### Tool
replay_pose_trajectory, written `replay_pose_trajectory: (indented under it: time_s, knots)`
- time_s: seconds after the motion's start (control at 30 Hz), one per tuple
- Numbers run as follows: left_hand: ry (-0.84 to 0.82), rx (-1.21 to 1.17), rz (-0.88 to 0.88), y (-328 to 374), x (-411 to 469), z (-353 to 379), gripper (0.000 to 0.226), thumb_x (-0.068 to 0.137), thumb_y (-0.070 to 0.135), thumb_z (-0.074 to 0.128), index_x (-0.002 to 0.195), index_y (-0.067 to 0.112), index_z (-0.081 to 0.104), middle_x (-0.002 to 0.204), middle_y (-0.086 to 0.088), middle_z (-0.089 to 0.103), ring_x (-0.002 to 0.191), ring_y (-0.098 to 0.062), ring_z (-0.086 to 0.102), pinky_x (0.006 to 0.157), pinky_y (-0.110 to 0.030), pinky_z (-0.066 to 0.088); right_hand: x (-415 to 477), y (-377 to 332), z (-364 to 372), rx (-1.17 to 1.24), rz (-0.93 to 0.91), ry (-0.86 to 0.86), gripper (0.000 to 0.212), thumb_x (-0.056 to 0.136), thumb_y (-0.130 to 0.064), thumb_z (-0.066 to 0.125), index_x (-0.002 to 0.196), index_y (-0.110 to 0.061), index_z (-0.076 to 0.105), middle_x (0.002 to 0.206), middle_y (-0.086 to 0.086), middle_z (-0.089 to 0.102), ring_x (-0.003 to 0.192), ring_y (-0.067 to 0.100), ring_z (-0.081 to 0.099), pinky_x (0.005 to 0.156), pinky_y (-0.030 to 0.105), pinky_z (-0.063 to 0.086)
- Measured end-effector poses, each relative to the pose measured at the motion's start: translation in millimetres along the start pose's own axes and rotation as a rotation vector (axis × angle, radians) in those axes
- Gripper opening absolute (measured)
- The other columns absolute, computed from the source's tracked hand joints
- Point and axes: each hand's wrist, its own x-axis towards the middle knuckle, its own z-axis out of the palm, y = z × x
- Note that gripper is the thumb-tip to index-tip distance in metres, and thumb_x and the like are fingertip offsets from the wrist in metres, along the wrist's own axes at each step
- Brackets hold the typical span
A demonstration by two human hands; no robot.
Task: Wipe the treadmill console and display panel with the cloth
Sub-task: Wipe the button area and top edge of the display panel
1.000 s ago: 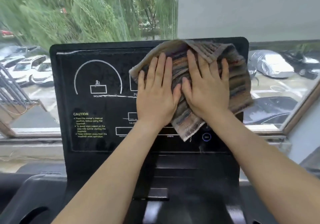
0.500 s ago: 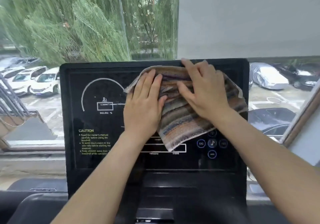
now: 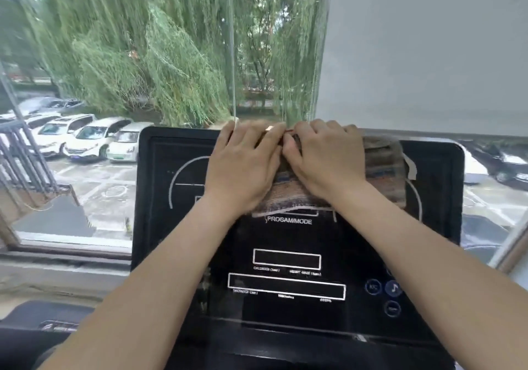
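The black treadmill display panel (image 3: pixel 445 226) stands upright in front of me, with white outlines and round buttons at its lower right. A striped brown cloth (image 3: pixel 383 169) lies bunched against the panel's top edge. My left hand (image 3: pixel 243 166) and my right hand (image 3: pixel 328 161) press on the cloth side by side, fingers curled over the upper rim. Much of the cloth is hidden under both hands; its right part and lower hem show.
A large window (image 3: pixel 171 55) behind the panel shows willow trees and parked cars. A grey blind (image 3: pixel 428 49) covers the upper right. The dark console base (image 3: pixel 285 346) runs below the panel. A window sill (image 3: pixel 65 255) lies to the left.
Both hands have slid the cloth up from the panel's middle to its top edge. The lower display boxes and the PROGRAM/MODE label are now uncovered.
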Motion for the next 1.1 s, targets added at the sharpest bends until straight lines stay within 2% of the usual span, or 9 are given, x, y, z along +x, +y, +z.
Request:
replay_pose_trajectory:
  time_s: [0.2, 0.4, 0.5, 0.57, 0.67, 0.73, 0.9, 1.0, 1.1]
  knots:
    - [-0.004, 0.070, -0.216, -94.1, -15.8, -9.6, 0.046, 0.103, 0.039, 0.020, 0.123, 0.017, 0.056, 0.123, -0.009, 0.059, 0.119, -0.032, 0.050, 0.114, -0.050, 0.021, 33.2, -99.2, 22.3, 0.033, -0.043, 0.060, 0.044, 0.100, -0.040, 0.033, 0.088, -0.014, 0.067, 0.079, 0.007, 0.068, 0.069, 0.028, 0.060, 0.066, 0.035, 0.039]
    - [0.115, -0.415, -0.485, -138.4, -39.1, -13.6, 0.041, 0.103, 0.037, 0.023, 0.120, 0.012, 0.052, 0.103, -0.008, 0.056, 0.096, -0.028, 0.053, 0.077, -0.038, 0.039, 68.2, -169.0, 26.9, 0.036, -0.101, -0.084, 0.049, 0.103, -0.044, 0.022, 0.100, -0.020, 0.064, 0.080, -0.003, 0.060, 0.068, 0.022, 0.051, 0.064, 0.031, 0.028]
    - [0.161, -0.494, -0.578, -127.7, -54.9, -13.3, 0.040, 0.104, 0.032, 0.031, 0.140, 0.017, 0.042, 0.117, -0.001, 0.060, 0.099, -0.021, 0.054, 0.074, -0.026, 0.033, 48.3, -159.3, 30.5, 0.070, -0.143, 0.011, 0.047, 0.099, -0.046, 0.031, 0.124, -0.018, 0.060, 0.112, 0.004, 0.067, 0.100, 0.027, 0.061, 0.082, 0.039, 0.039]
    - [0.178, -0.399, -0.600, -127.6, -66.2, -17.8, 0.041, 0.104, 0.028, 0.034, 0.143, 0.019, 0.043, 0.114, -0.003, 0.064, 0.095, -0.024, 0.057, 0.073, -0.027, 0.036, 31.0, -152.7, 30.8, 0.061, -0.174, -0.073, 0.056, 0.100, -0.048, 0.028, 0.147, -0.020, 0.039, 0.141, 0.006, 0.050, 0.131, 0.027, 0.044, 0.106, 0.047, 0.027]
    - [0.209, -0.264, -0.574, -133.9, -69.5, -32.0, 0.033, 0.100, 0.020, 0.042, 0.128, 0.020, 0.060, 0.099, -0.009, 0.070, 0.081, -0.027, 0.058, 0.066, -0.028, 0.033, 11.4, -156.9, 26.3, 0.047, -0.171, -0.162, 0.064, 0.100, -0.051, 0.025, 0.155, -0.019, 0.017, 0.161, 0.006, 0.020, 0.149, 0.024, 0.013, 0.118, 0.049, 0.006]
    - [0.229, -0.278, -0.569, -137.9, -68.9, -45.3, 0.028, 0.098, 0.017, 0.047, 0.115, 0.018, 0.069, 0.091, -0.008, 0.072, 0.079, -0.028, 0.060, 0.063, -0.024, 0.028, 1.3, -160.5, 21.4, 0.066, -0.169, -0.175, 0.067, 0.099, -0.053, 0.031, 0.155, -0.020, 0.017, 0.162, 0.005, 0.014, 0.150, 0.023, 0.009, 0.118, 0.048, 0.006]
    - [0.197, -0.743, -0.643, -143.0, -76.4, -80.9, 0.018, 0.096, 0.019, 0.054, 0.098, 0.022, 0.071, 0.082, 0.009, 0.067, 0.082, -0.016, 0.063, 0.078, -0.035, 0.053, 16.6, -148.8, -23.9, 0.227, -0.090, -0.333, 0.073, 0.087, -0.047, 0.063, 0.149, -0.031, 0.029, 0.152, -0.007, 0.037, 0.139, 0.018, 0.031, 0.106, 0.047, 0.028]
    - [0.124, -1.157, -0.700, -134.1, -80.2, -104.7, 0.023, 0.100, 0.018, 0.049, 0.087, 0.026, 0.066, 0.076, 0.012, 0.068, 0.078, -0.013, 0.066, 0.066, -0.036, 0.058, 24.3, -146.4, -55.3, 0.370, -0.088, -0.362, 0.040, 0.082, -0.032, 0.071, 0.121, -0.026, 0.062, 0.120, -0.006, 0.064, 0.114, 0.020, 0.053, 0.098, 0.045, 0.041]
    - [0.055, -1.415, -0.724, -129.8, -85.0, -117.1, 0.024, 0.102, 0.020, 0.045, 0.087, 0.021, 0.063, 0.076, 0.005, 0.068, 0.076, -0.015, 0.066, 0.065, -0.035, 0.058, 12.5, -143.3, -82.1, 0.603, -0.023, -0.536, 0.017, 0.082, -0.025, 0.074, 0.097, -0.026, 0.067, 0.091, -0.016, 0.066, 0.088, 0.006, 0.059, 0.081, 0.030, 0.043]
